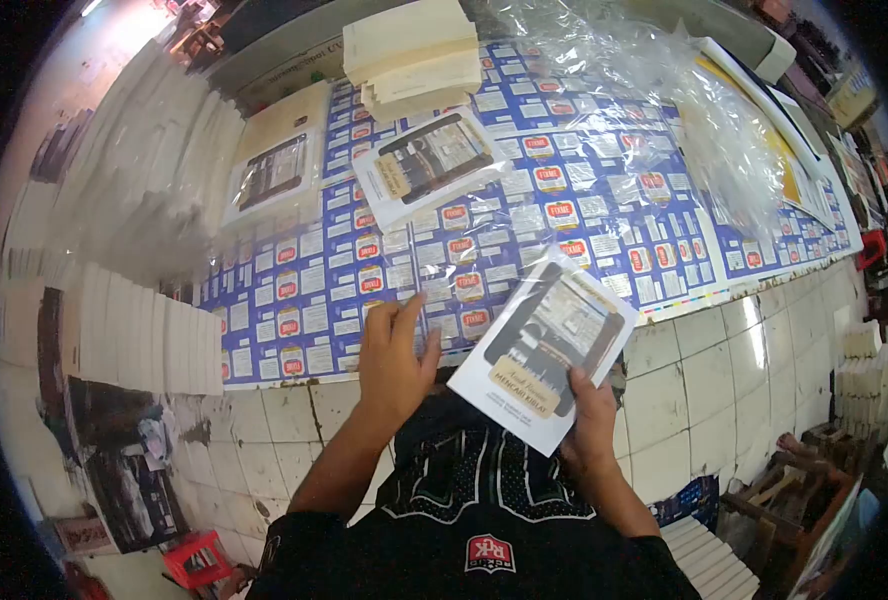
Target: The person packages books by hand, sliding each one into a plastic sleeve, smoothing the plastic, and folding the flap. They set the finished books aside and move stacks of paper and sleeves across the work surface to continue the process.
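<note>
My right hand (591,420) grips a white paperback book (554,350) by its lower right corner, thumb on the cover. The book is tilted over the table's front edge and its cover has a dark picture panel and a tan label. My left hand (394,355) reaches over the table with fingers stretched and thumb apart, fingertips right at a sheet of clear plastic film (429,265). Beyond it, a second book (429,165) with the same cover lies at a slant.
Blue printed sheets (314,275) cover the table. At the left stand tall stacks of books (149,325), with a plastic-covered pile (274,165) beside them. Cream paper blocks (409,55) sit at the back, crumpled clear plastic (729,140) at the right. A red stool (199,560) stands low left.
</note>
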The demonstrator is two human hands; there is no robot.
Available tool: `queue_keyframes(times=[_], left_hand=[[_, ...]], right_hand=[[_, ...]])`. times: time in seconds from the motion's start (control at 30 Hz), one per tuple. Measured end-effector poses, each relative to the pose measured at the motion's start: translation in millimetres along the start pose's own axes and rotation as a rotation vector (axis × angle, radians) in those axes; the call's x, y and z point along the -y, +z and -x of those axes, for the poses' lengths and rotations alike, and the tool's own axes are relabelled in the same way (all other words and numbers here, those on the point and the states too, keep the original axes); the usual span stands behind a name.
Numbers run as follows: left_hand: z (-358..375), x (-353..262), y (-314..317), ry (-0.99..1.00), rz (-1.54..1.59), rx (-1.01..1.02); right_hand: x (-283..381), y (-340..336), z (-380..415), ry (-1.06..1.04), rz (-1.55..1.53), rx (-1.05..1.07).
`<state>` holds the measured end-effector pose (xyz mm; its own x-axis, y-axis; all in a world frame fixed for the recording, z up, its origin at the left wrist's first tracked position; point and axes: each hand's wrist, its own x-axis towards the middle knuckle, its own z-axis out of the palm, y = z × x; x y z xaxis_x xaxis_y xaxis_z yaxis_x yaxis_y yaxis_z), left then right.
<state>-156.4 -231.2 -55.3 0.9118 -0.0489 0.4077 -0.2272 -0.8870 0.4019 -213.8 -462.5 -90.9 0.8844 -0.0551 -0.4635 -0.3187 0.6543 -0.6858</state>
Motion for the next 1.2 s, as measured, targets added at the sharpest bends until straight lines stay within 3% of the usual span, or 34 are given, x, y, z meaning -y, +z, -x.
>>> queue_keyframes(times=[0.03, 0.1, 0.13, 0.23, 0.47, 0.53, 0.67, 0.73, 0.77, 0.87, 0.93, 0.97, 1.03, 1.1, 1.13, 1.17, 1.2], left_hand=[[6.9, 0.5, 2.2, -0.008, -0.005, 0.001], [20.9, 1.2, 6.2, -0.215, 0.221, 0.107], [25.5, 6.4, 9.9, -0.113, 0.224, 0.089], [31.2, 14.3, 11.3, -0.088, 0.253, 0.1], [37.0, 5.4, -2.2, -0.226, 0.425, 0.165], [35.2, 0.7, -4.1, -0.627, 0.855, 0.151], [41.3, 7.0, 5.1, -0.626, 1.074, 0.027], [56.0, 12.7, 12.1, -0.317, 0.609, 0.075], [60.7, 11.3, 13.0, -0.315, 0.612, 0.075], [65.5, 4.4, 14.2, -0.239, 0.664, 0.119], [55.8, -6.8, 16.3, -0.283, 1.012, -0.048], [44.5, -9.3, 11.7, -0.275, 1.015, -0.052], [14.8, -10.3, 2.6, -0.991, 1.844, -0.009], [6.8, 2.5, 7.8, -1.02, 1.834, 0.052], [4.2, 9.9, 10.6, -1.011, 1.735, 0.058], [0.3, 15.5, 12.5, -0.994, 1.639, 0.066], [-0.3, 18.7, 11.8, -1.008, 1.661, 0.045]], right_hand=[[3.1, 5.9, 0.0, -0.03, -0.022, -0.007], [3.8, 11.5, -1.2, -0.039, -0.036, -0.013], [2.2, 13.7, -2.9, -0.037, -0.037, -0.007], [3.2, 24.1, -5.0, -0.005, -0.028, 0.005], [-5.4, 32.2, -14.5, -0.057, -0.04, -0.009], [-4.6, 31.7, -15.2, -0.033, -0.042, -0.014], [-1.6, 34.4, -14.8, -0.009, -0.043, -0.024], [0.3, 38.4, -14.0, -0.001, -0.052, -0.025], [1.0, 40.9, -14.4, 0.005, -0.063, -0.025], [-3.5, 53.0, -14.9, -0.028, -0.089, 0.023], [-3.6, 62.7, -15.3, -0.023, -0.119, 0.034], [-3.3, 68.4, -15.0, -0.013, -0.146, 0.046], [-2.0, 74.6, -11.9, 0.026, -0.191, 0.067], [-11.1, 68.1, -10.1, 0.108, 0.043, 0.275], [-16.1, 52.3, -20.9, -0.033, 0.274, 0.339], [-5.1, 45.6, -30.8, -0.165, 0.379, 0.248], [10.8, 40.8, -38.9, -0.308, 0.333, 0.203]])
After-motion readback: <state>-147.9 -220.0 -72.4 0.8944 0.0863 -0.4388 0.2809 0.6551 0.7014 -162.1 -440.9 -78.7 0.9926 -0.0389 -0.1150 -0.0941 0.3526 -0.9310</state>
